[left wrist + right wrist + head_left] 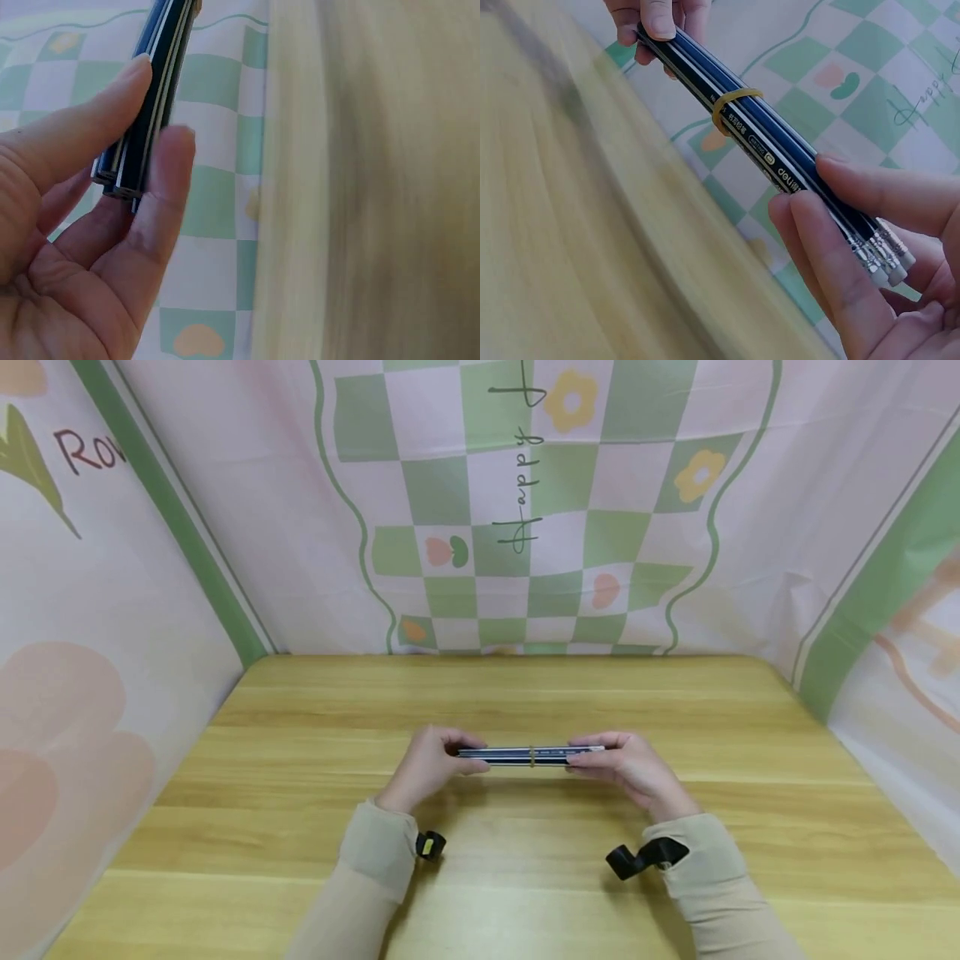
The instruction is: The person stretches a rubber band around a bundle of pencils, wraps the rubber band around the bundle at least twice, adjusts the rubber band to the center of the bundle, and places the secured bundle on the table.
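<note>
A bundle of dark blue striped pencils (517, 756) is held level over the table between both hands. My left hand (438, 762) grips the unsharpened end, thumb on one side and fingers on the other. At the opposite end, my right hand (626, 767) pinches the pencils just short of their white erasers (896, 276) and silver ferrules. Around the middle of the bundle runs a tan rubber band (735, 105). The left wrist view shows the flat pencil ends beside my left thumb (124, 97).
Beneath the hands lies a wood-grain table (517, 868). A printed curtain (495, 485) with green checks and flowers hangs behind it, with more cloth along both sides. Black straps (637, 858) hang at both sleeve cuffs.
</note>
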Tool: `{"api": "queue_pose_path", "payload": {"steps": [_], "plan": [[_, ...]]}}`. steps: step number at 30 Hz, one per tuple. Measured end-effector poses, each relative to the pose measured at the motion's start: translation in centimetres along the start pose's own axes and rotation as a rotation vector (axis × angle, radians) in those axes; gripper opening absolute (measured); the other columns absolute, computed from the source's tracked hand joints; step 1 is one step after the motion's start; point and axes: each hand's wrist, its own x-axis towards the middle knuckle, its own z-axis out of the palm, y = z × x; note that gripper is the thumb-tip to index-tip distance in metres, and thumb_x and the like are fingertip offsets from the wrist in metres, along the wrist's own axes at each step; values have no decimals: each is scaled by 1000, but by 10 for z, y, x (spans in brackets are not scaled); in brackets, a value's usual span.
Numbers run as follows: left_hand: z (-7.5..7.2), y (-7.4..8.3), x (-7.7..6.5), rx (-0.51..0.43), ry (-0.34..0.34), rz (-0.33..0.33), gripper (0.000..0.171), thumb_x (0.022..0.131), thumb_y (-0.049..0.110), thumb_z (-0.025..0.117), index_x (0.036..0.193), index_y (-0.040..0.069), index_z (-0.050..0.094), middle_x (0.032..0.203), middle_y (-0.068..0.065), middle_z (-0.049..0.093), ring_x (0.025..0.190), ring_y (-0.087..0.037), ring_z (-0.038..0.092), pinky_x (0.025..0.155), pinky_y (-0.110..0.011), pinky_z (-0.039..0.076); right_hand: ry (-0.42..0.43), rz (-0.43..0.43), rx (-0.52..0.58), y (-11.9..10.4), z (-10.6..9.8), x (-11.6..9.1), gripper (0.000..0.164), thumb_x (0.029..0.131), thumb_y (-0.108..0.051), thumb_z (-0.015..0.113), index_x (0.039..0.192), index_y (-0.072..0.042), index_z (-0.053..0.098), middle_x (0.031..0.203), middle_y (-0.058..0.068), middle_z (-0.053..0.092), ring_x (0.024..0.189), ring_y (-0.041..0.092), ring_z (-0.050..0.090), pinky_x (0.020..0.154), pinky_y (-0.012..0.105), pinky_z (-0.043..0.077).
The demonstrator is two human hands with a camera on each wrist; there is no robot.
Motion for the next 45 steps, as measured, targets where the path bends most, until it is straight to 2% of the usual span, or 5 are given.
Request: {"api": "queue_pose_path", "payload": {"steps": [6, 13, 20, 25, 45], "plan": [[5, -2, 0, 71, 1, -26, 22, 79, 16, 83, 100, 13, 77, 102, -3, 74, 92, -14, 65, 86, -34, 55, 71, 72, -148, 9, -1, 4, 30, 87, 2, 70, 115, 12, 66, 99, 0, 74, 85, 11, 73, 82, 27, 59], [9, -4, 1, 232, -13, -31, 24, 79, 20, 84, 101, 12, 77, 102, -2, 75, 97, -18, 66, 89, -38, 54, 145, 145, -455, 15, -1, 8, 43, 83, -17, 79, 118, 5, 69, 100, -2, 72, 70, 7, 56, 63, 24, 49], [13, -6, 2, 274, -40, -69, 23, 78, 19, 85, 99, 11, 78, 100, -2, 74, 92, -16, 64, 85, -36, 53, 135, 124, -526, 18, 3, 9, 41, 83, -15, 79, 117, 6, 69, 112, 13, 70, 61, 6, 47, 53, 22, 43], [15, -8, 2, 310, -40, -66, 22, 77, 20, 86, 96, 12, 78, 97, -1, 75, 92, -16, 65, 87, -35, 53, 131, 113, -588, 20, 7, 9, 38, 83, -15, 79, 114, 5, 70, 105, 12, 71, 61, 8, 47, 53, 23, 43], [15, -12, 2, 326, -36, -61, 29, 81, 20, 83, 107, 9, 75, 108, -7, 74, 106, -25, 66, 96, -42, 52, 93, 103, -648, 20, 7, 9, 42, 85, -18, 78, 118, 5, 68, 119, 20, 69, 100, 18, 60, 77, 28, 47]]}}
